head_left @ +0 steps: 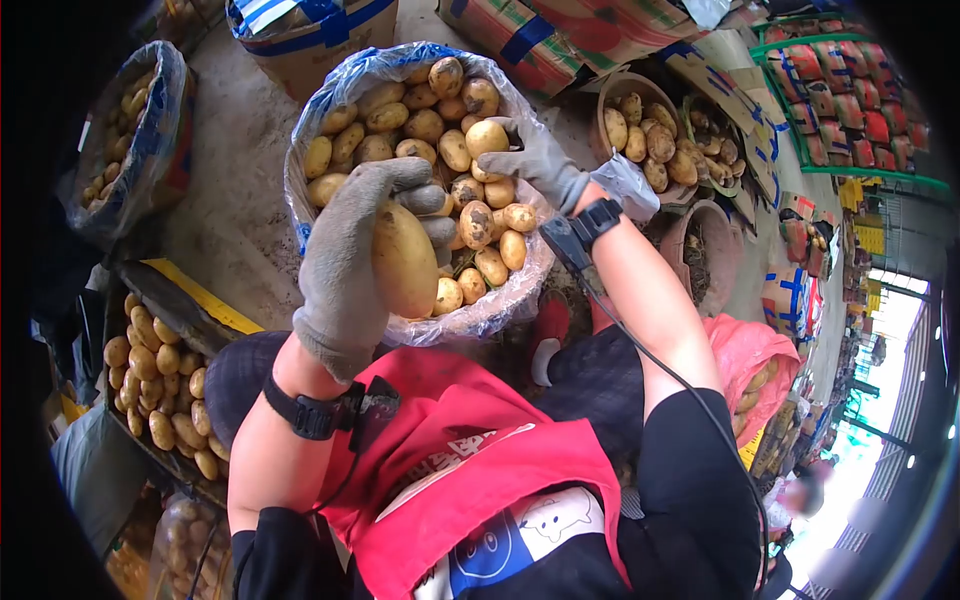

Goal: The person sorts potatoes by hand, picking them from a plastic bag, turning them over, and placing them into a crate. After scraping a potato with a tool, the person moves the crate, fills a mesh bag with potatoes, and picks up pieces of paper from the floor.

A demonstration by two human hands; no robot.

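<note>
Both my hands wear grey work gloves. My left hand [350,260] is closed around a large, smooth yellow potato [405,262], held above the near left side of a plastic-lined basket [520,297]. Over the far right part of that basket, my right hand [540,165] has its thumb and fingers around a smaller potato [487,138] on top of the heap. Many loose potatoes fill the basket, some with dark soil on them, such as a blotched potato [477,224] near the middle. My left hand hides part of the heap.
A shallow tub of potatoes [610,125] and a pinkish bucket [705,240] stand to the right. At left are a lined box of potatoes [165,150] and a crate of potatoes [155,380]. Cardboard boxes [320,45] sit behind. A cable [660,365] runs along my right arm.
</note>
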